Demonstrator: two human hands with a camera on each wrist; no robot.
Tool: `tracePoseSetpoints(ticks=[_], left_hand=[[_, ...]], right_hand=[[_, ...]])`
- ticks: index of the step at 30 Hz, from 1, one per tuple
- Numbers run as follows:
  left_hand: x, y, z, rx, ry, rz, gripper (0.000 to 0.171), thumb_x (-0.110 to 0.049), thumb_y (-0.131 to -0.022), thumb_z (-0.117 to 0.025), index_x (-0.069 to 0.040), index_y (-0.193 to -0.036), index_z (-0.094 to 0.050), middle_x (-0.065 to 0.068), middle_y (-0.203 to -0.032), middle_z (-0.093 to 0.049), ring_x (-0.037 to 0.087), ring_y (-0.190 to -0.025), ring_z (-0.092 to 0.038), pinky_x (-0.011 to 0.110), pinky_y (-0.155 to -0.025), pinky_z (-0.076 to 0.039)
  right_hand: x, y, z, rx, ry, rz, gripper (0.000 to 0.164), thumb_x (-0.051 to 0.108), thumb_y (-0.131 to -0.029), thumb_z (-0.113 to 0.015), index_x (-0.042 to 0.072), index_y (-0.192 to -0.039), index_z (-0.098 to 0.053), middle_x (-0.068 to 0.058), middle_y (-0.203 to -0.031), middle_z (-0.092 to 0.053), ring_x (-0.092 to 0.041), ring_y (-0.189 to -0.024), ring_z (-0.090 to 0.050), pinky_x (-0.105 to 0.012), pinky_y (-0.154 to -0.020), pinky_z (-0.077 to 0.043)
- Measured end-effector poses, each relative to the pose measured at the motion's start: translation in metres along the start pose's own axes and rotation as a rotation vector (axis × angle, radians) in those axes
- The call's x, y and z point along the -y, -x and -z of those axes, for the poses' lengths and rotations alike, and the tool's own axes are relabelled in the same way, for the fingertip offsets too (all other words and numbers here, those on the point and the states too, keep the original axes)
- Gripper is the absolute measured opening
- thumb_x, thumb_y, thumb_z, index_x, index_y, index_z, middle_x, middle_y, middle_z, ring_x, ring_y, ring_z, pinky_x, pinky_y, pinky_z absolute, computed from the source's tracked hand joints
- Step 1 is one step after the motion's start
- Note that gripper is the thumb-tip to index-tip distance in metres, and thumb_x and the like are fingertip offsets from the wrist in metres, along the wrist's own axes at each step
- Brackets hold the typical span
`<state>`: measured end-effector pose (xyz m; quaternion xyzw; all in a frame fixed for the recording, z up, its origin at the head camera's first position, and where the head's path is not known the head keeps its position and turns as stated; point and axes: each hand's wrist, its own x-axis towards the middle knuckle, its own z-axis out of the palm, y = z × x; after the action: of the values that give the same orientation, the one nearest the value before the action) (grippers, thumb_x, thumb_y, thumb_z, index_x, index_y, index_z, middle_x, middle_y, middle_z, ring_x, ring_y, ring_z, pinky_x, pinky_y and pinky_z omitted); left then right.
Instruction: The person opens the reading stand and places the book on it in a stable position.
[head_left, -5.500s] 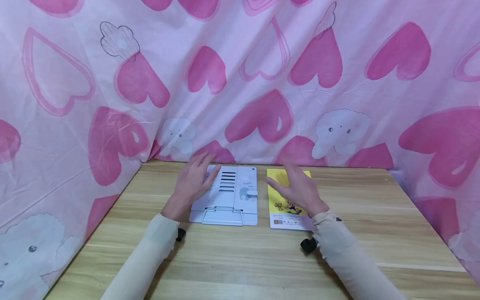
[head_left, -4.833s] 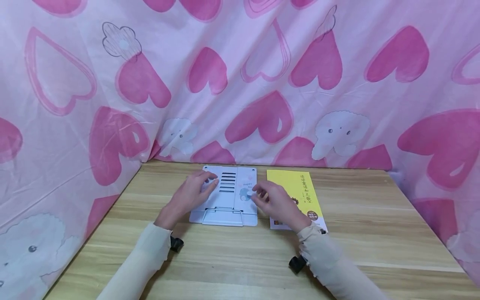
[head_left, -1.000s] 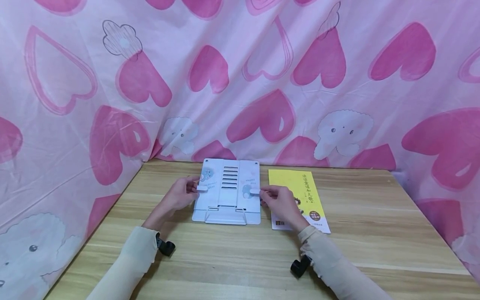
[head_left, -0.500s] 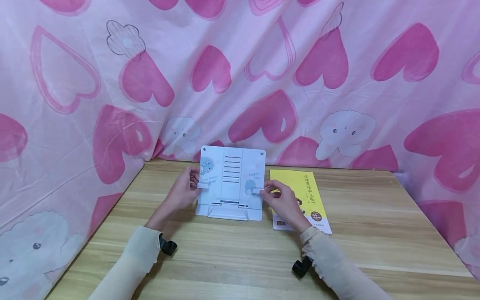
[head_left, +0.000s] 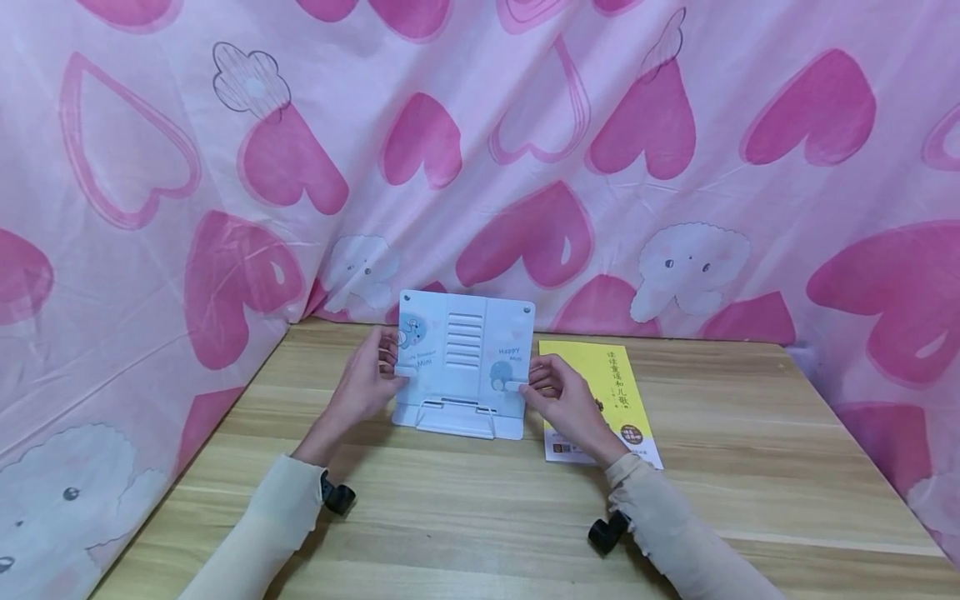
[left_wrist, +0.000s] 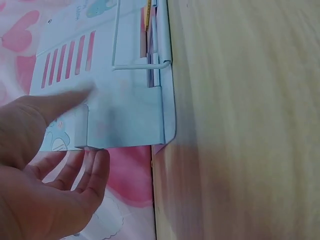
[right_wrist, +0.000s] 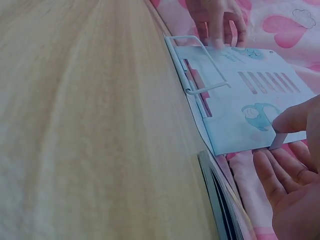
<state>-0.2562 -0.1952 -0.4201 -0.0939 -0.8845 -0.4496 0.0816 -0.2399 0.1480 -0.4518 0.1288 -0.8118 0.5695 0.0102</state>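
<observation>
A pale blue book stand (head_left: 463,382) with cartoon prints and a column of slots leans back on the table, its panel raised and its base on the wood. Along its front edge runs a wire rest (right_wrist: 210,60), swung up off the panel. My left hand (head_left: 362,379) holds the panel's left edge by the small white side tab (left_wrist: 81,125), thumb across the front and fingers behind. At the opposite edge my right hand (head_left: 566,398) pinches the panel near the other tab (right_wrist: 278,140), its fingers curled beneath.
A yellow book (head_left: 581,358) with a printed cover lies flat to the right of the stand, partly under my right hand and forearm. The wooden table (head_left: 450,517) ends at a pink heart-patterned cloth (head_left: 525,125) hanging behind and at the left.
Both hands have gone from hovering over the flat stand and book to gripping the stand's side edges. Its panel has tilted up; over the last half second it has barely moved.
</observation>
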Motion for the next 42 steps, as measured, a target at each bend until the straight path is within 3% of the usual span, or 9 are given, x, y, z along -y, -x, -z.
tracePoseSetpoints(ticks=[5, 13, 21, 29, 34, 36, 38, 42], left_hand=[[-0.005, 0.001, 0.001, -0.017, 0.023, -0.002, 0.073, -0.017, -0.087, -0.093, -0.010, -0.143, -0.046, 0.014, -0.123, -0.061, 0.030, -0.106, -0.063, 0.045, -0.093, -0.060], [-0.009, 0.002, -0.003, -0.108, 0.014, -0.028, 0.060, -0.019, -0.091, -0.090, -0.011, -0.136, -0.051, 0.014, -0.118, -0.067, 0.030, -0.104, -0.070, 0.049, -0.090, -0.066], [-0.006, 0.000, -0.003, -0.136, 0.033, -0.066, 0.054, -0.019, -0.089, -0.092, -0.013, -0.128, -0.055, 0.013, -0.116, -0.070, 0.031, -0.108, -0.074, 0.049, -0.093, -0.066], [0.002, -0.005, -0.007, -0.153, 0.129, -0.114, 0.057, -0.007, -0.088, -0.091, -0.009, -0.132, -0.055, 0.015, -0.118, -0.069, 0.036, -0.119, -0.070, 0.049, -0.093, -0.065], [-0.006, -0.005, -0.013, -0.226, 0.149, -0.135, 0.068, -0.003, -0.087, -0.090, -0.006, -0.142, -0.050, 0.020, -0.129, -0.067, 0.039, -0.120, -0.072, 0.050, -0.096, -0.064], [-0.012, -0.004, -0.015, -0.268, 0.190, -0.158, 0.077, -0.005, -0.089, -0.089, -0.010, -0.152, -0.044, 0.020, -0.134, -0.065, 0.039, -0.119, -0.073, 0.049, -0.097, -0.064], [-0.021, -0.001, -0.015, -0.299, 0.229, -0.188, 0.080, -0.012, -0.094, -0.086, -0.021, -0.160, -0.042, 0.017, -0.139, -0.062, 0.036, -0.118, -0.074, 0.047, -0.096, -0.065], [-0.036, 0.005, -0.012, -0.300, 0.253, -0.215, 0.058, -0.032, -0.103, -0.076, -0.040, -0.155, -0.053, 0.007, -0.147, -0.062, 0.030, -0.120, -0.075, 0.047, -0.096, -0.065]], right_hand=[[0.002, 0.002, -0.001, 0.011, -0.027, -0.001, 0.037, 0.023, -0.101, -0.077, 0.017, -0.133, -0.059, -0.007, -0.126, -0.067, -0.021, -0.116, -0.071, -0.026, -0.099, -0.060], [0.003, 0.002, 0.000, 0.009, -0.038, 0.070, 0.027, 0.040, -0.109, -0.066, 0.018, -0.125, -0.062, -0.005, -0.128, -0.067, -0.022, -0.122, -0.070, -0.026, -0.101, -0.059], [0.001, 0.000, 0.010, 0.169, -0.184, 0.099, 0.042, 0.037, -0.118, -0.044, 0.006, -0.133, -0.068, -0.016, -0.132, -0.073, -0.029, -0.114, -0.072, -0.050, -0.100, -0.063], [0.001, 0.005, 0.009, 0.285, -0.215, 0.085, 0.026, 0.028, -0.114, -0.057, 0.005, -0.120, -0.068, -0.012, -0.135, -0.068, -0.021, -0.112, -0.074, -0.042, -0.098, -0.064], [0.005, 0.008, 0.004, 0.308, -0.189, 0.103, 0.021, 0.023, -0.109, -0.067, 0.006, -0.121, -0.072, -0.014, -0.129, -0.068, -0.020, -0.112, -0.072, -0.039, -0.092, -0.067], [0.007, 0.008, 0.001, 0.311, -0.164, 0.110, 0.020, 0.023, -0.108, -0.069, 0.009, -0.121, -0.075, -0.013, -0.130, -0.070, -0.021, -0.114, -0.071, -0.037, -0.091, -0.067], [0.008, 0.009, -0.001, 0.313, -0.140, 0.113, 0.020, 0.024, -0.107, -0.070, 0.012, -0.122, -0.076, -0.012, -0.130, -0.071, -0.023, -0.116, -0.071, -0.037, -0.093, -0.066], [0.011, 0.011, -0.006, 0.320, -0.087, 0.110, 0.018, 0.026, -0.106, -0.071, 0.019, -0.122, -0.076, -0.005, -0.127, -0.072, -0.023, -0.118, -0.071, -0.035, -0.100, -0.063]])
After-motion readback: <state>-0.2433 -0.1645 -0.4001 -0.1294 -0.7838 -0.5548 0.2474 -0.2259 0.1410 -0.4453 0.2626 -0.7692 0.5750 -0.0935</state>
